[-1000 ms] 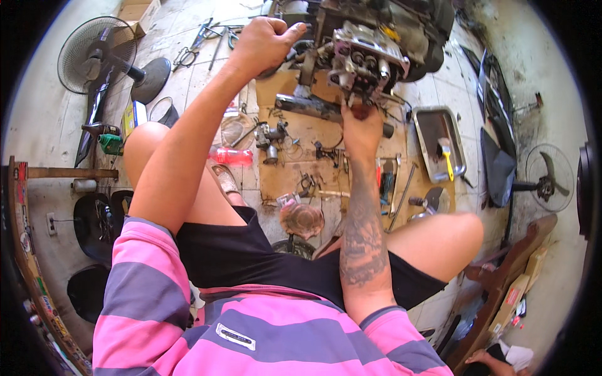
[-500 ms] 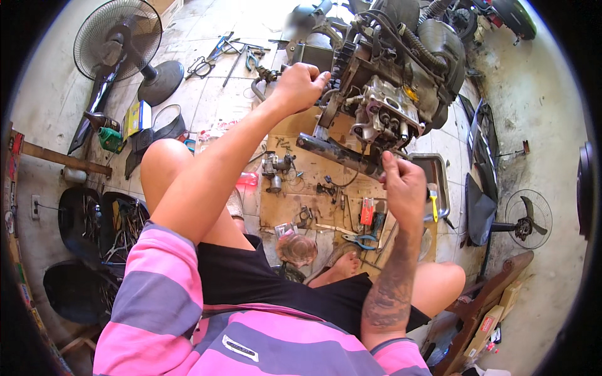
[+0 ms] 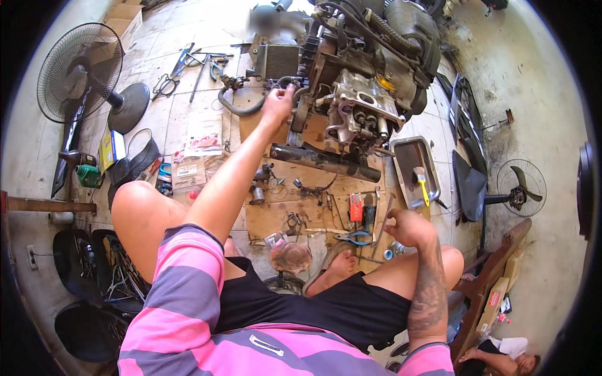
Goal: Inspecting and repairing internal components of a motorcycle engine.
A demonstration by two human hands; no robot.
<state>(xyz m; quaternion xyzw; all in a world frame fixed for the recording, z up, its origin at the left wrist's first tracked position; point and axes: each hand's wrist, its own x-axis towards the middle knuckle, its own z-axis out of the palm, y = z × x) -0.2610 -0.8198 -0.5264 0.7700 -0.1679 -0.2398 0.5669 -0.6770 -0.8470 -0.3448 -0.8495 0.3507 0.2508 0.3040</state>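
Observation:
My left hand (image 3: 278, 106) is closed at the left side of a greasy engine (image 3: 364, 106), its fingers at a black rubber hose (image 3: 246, 111) beside the radiator (image 3: 281, 61). What lies inside those fingers is partly hidden. Opened valve gear and bare metal show on the engine's near face, above a thick dark tube (image 3: 326, 161). Lower right, my right hand (image 3: 411, 229) is curled over the floor near my knee, apart from the engine. Its palm is turned away, so anything in it is hidden. A long thin metal rod (image 3: 384, 219) lies beside its fingertips.
Stained cardboard (image 3: 269, 216) carries blue-handled pliers (image 3: 354, 237), a red box (image 3: 356, 207) and small parts. A metal tray (image 3: 409, 153) with a yellow brush (image 3: 422, 186) stands right. One fan (image 3: 80, 81) stands left, another (image 3: 520, 188) right. A person (image 3: 501, 357) is at the lower right.
My right hand has drawn back from the dark tube toward my knee. My left hand has shifted down the engine's left side to the hose. The view has swung right.

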